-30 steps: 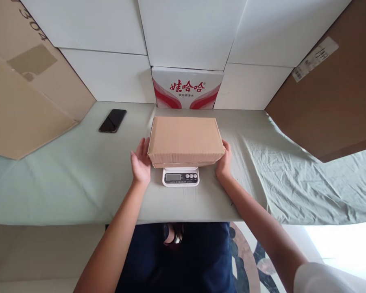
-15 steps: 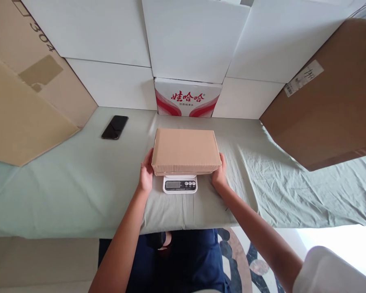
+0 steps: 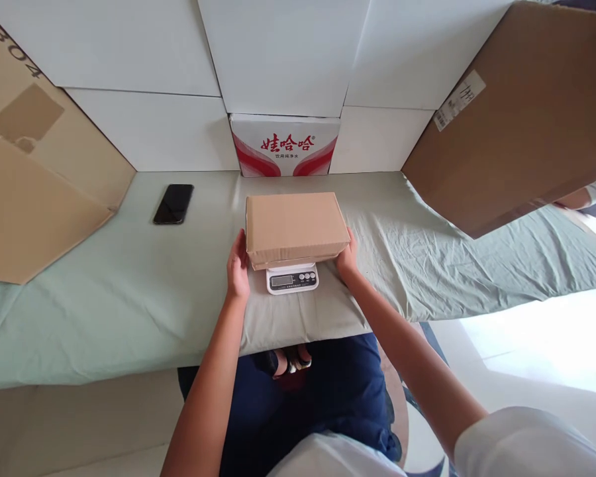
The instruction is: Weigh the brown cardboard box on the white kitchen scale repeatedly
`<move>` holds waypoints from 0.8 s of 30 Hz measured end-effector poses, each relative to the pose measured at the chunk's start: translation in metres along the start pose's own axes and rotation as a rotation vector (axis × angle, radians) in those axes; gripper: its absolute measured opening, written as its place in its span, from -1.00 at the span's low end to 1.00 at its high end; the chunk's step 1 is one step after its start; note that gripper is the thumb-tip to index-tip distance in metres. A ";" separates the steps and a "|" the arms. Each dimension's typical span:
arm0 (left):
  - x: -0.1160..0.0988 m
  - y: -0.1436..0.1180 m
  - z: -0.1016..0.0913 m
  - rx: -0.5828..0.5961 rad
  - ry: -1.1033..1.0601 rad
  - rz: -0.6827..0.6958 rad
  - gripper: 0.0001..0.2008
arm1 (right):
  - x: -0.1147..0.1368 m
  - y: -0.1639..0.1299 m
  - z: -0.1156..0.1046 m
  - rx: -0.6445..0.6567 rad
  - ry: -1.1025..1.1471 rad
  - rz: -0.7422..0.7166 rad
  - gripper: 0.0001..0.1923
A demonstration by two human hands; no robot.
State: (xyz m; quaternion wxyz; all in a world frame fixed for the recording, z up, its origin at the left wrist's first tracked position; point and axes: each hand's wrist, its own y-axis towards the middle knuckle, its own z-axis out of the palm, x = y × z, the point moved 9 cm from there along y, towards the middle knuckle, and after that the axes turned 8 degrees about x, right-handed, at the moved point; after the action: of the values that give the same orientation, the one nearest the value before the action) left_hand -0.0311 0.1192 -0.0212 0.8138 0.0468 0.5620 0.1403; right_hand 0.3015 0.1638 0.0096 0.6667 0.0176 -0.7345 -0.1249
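Since the earlier frame, both palms close in: left hand and right hand flat, clasping box ends over scale; stiff, seems light.

Head-worn camera, looking forward and steeply down over the counter.

The single view sits above the person's own forearms and lap, facing a wall of white panels at the far edge. It stands near enough that the brown box on the scale fills the centre, with the hands at either side; the wide lens bends the edges.
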 end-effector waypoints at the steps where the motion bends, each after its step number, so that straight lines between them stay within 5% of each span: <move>1: 0.000 0.000 0.000 -0.003 -0.004 0.003 -0.20 | -0.001 0.001 0.000 -0.001 0.004 0.001 -0.74; 18: -0.001 0.010 0.000 0.001 0.123 0.121 -0.18 | -0.002 0.006 0.004 -0.005 -0.006 -0.036 -0.68; 24: -0.006 0.014 0.001 0.033 0.186 0.181 -0.32 | 0.005 0.006 0.003 -0.032 0.000 -0.046 -0.69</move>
State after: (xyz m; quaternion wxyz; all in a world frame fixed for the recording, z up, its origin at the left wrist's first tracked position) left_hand -0.0352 0.1313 -0.0119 0.7412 0.0974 0.6308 0.2077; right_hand 0.2991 0.1688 0.0155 0.6638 0.0240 -0.7320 -0.1519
